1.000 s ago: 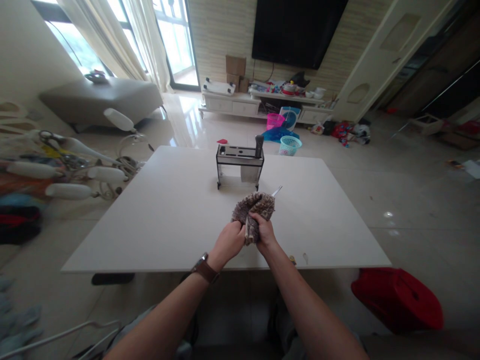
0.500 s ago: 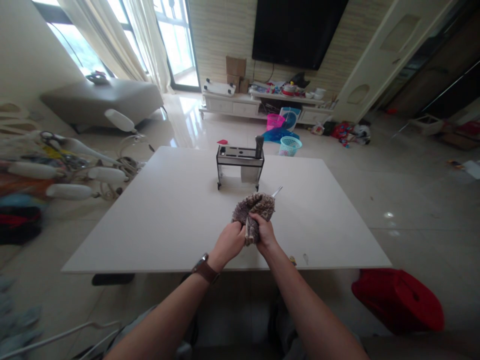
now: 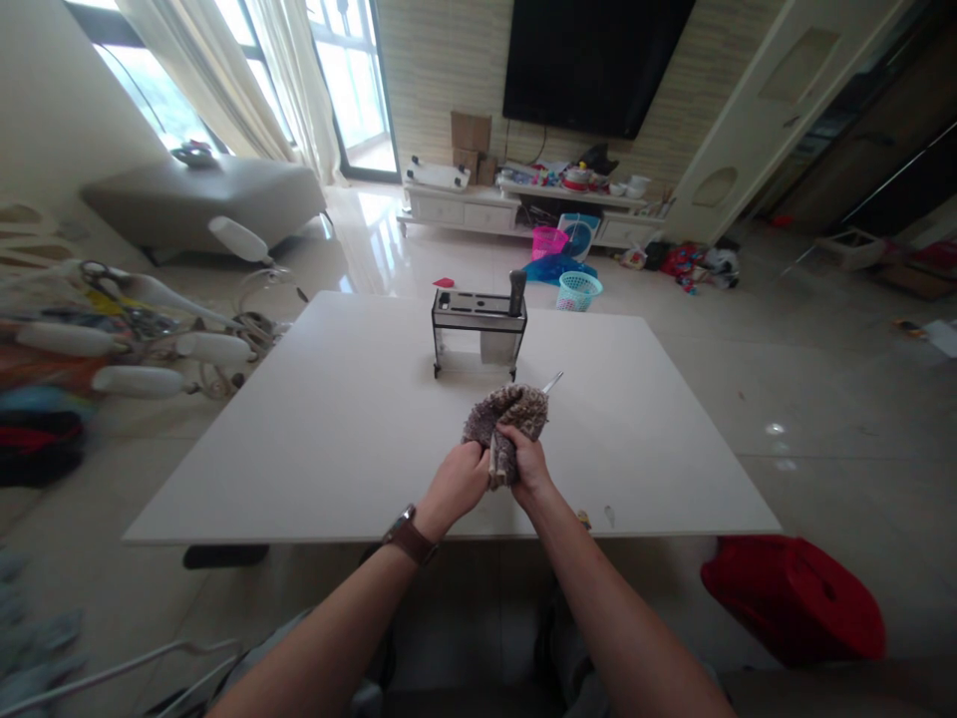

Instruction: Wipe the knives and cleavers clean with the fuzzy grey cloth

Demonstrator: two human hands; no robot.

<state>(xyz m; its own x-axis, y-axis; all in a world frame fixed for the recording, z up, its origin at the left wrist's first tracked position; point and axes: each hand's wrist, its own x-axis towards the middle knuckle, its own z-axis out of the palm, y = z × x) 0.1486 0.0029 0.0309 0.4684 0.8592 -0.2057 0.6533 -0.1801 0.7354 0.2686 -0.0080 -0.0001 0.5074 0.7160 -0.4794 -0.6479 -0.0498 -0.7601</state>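
Observation:
A brown-and-grey fluffy cloth point(image 3: 515, 407) is bunched over a knife point(image 3: 553, 382), whose thin pointed metal tip sticks out at the upper right. My right hand point(image 3: 530, 464) is closed around the folded cloth, thumb on top. Against the cloth's lower left side, my left hand point(image 3: 460, 484) is closed in a fist, in line with the blade; the handle is hidden inside it. Both hands are above the near half of the white table point(image 3: 359, 419). Beyond them stands a knife holder point(image 3: 478, 324) with clear sides, and a dark-handled knife point(image 3: 516, 292) with a broad blade sits in its right end.
Near the table's front edge lie a small yellowish item point(image 3: 583, 520) and a small clear piece point(image 3: 609, 516). A red object point(image 3: 443, 282) shows behind the holder. A red stool point(image 3: 797, 598) stands at the right front, and a white lamp-like fixture point(image 3: 216, 349) on the left.
Hardly anything differs. Both hands keep their grip, and the exposed blade tip looks very slightly turned. The knife holder has stayed put.

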